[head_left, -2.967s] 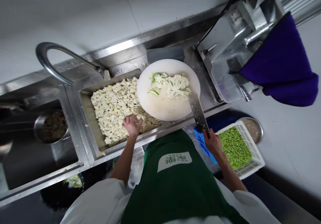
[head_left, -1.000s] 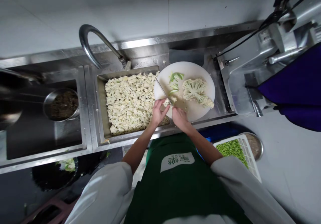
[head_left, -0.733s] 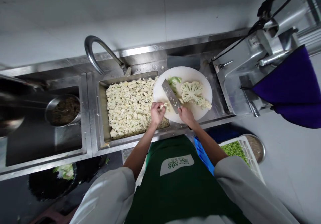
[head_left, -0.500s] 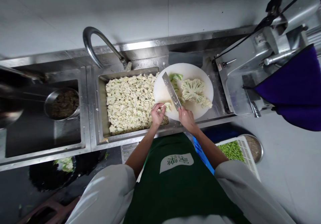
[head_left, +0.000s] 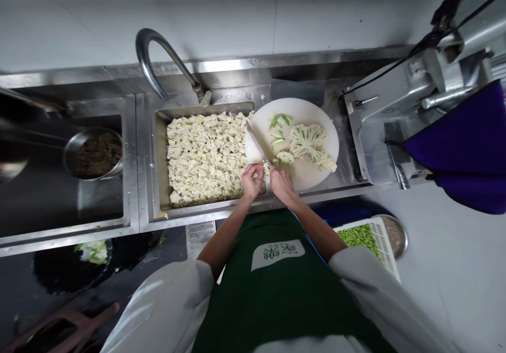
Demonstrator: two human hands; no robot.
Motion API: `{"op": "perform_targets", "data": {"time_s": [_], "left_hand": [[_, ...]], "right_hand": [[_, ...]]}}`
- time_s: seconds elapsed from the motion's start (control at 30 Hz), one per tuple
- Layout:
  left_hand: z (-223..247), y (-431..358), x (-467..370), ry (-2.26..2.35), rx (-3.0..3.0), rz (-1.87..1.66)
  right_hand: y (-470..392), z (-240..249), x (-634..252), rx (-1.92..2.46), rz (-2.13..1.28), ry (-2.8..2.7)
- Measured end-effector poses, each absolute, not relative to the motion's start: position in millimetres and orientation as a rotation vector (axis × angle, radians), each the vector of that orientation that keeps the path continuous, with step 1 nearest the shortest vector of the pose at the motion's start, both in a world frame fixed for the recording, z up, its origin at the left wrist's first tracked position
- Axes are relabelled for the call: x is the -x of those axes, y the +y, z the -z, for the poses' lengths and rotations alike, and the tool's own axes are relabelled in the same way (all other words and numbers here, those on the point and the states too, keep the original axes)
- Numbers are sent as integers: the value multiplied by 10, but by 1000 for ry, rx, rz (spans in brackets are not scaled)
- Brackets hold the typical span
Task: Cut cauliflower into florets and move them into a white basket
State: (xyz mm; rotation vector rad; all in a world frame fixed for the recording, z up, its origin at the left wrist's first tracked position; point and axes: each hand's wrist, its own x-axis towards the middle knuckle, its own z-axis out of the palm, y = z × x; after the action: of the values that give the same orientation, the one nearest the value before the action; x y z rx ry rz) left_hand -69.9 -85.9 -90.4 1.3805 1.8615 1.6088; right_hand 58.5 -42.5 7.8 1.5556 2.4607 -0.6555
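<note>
My right hand [head_left: 281, 182] is wrapped round the handle of a kitchen knife [head_left: 258, 143], whose blade points up and to the left over the near left part of a round white cutting board [head_left: 304, 176]. Close beside it, my left hand [head_left: 252, 180] pinches a small piece of cauliflower [head_left: 265, 172] against the blade's lower end. A large cut slab of cauliflower [head_left: 308, 141] lies on the right of the board, with green leaf pieces [head_left: 280, 121] and a smaller slice [head_left: 285, 157] nearer the knife. Left of the board, cut florets [head_left: 207, 158] fill the sink basin.
A curved faucet [head_left: 152, 63] rises behind the basin [head_left: 160, 163]. At far left, a metal bowl [head_left: 114, 172] with dark contents sits in another sink. A steel machine [head_left: 375, 131] with purple cloth [head_left: 462, 147] stands right. Below is a white basket [head_left: 389, 247] of chopped greens.
My right hand and the knife have moved left, bringing the blade to the cauliflower piece in my left hand. The leaf pieces and small slice on the board are now uncovered.
</note>
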Motion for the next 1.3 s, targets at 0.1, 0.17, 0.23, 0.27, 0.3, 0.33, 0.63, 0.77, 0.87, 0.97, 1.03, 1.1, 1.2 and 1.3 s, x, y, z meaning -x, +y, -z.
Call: {"op": "perform_targets", "data": {"time_s": [0.1,0.17,0.23,0.27,0.3,0.33,0.63,0.77,0.87,0.97,1.03,1.1,1.2,1.3], "left_hand": [[875,-819,701,1888,-1437,-1598],[813,-699,697,1909,-1540,-1581],[746,-502,683,1837,-1708,-1511],[722,-390,672,1757,-1791,-1451],[707,-284,658,1668,-1851,-1389],[705,-194,641,1596,-1878,-1335],[870,-290,497,1685,-1786,-1324],[873,-315,449,1719,-1768,-1322],[879,-289,428,1720,-1777,-1300],[886,-300,445,1726,-1780,-1291],[885,-339,485,1742,-1772,-1277],[875,-393,533,1774,-1765,-1286],[835,-448,524,1821,-1827,-1284],[784,-405,329,1821,-2019,-1068]], "right_hand": [[-391,-178,-776,-1638,635,2479],[-368,-252,-976,-1778,571,2472],[-334,-305,-1168,-1919,514,2433],[-317,-319,-1245,-1973,502,2406],[-303,-323,-1303,-2014,498,2379],[-296,-317,-1341,-2042,503,2356],[-436,-154,-1180,-2000,631,2353],[-462,-91,-1094,-1992,681,2302],[-455,-10,-1007,-2034,696,2249],[-389,46,-925,-2038,726,2235],[-311,44,-923,-2031,761,2237],[-232,18,-993,-2031,794,2261],[-167,-17,-1219,-2121,795,2356],[-167,-18,-1503,-2331,768,2431]]}}
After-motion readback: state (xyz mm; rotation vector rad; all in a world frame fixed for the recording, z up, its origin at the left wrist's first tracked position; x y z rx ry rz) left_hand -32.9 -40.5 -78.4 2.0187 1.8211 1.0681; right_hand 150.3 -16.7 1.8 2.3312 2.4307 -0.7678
